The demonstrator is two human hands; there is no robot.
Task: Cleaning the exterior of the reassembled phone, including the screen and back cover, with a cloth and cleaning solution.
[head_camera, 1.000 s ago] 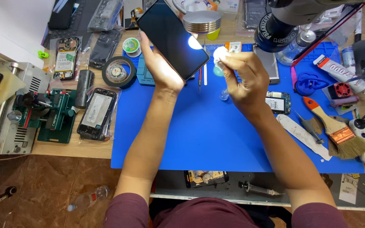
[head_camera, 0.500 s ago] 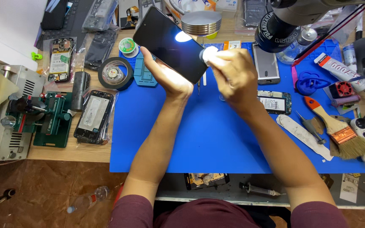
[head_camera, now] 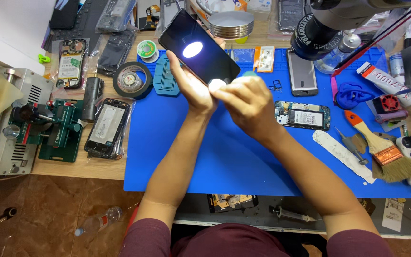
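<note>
Two hands are held over the blue mat [head_camera: 224,157]: the phone [head_camera: 197,46] is gripped tilted in the left hand [head_camera: 193,88], and a white wad [head_camera: 216,84] is pinched in the right hand [head_camera: 248,102] against its lower edge. The glass appears mostly wiped; that corner seems left.

1. The phone [head_camera: 197,47] is held above the far edge of the mat [head_camera: 224,157], between the left hand [head_camera: 193,88] and right hand [head_camera: 247,102].
2. The tape roll [head_camera: 132,80] lies left of the mat.
3. The opened phone [head_camera: 303,115] lies on the mat, right of the hands.
4. The brush [head_camera: 381,147] lies at the mat's right edge.
</note>
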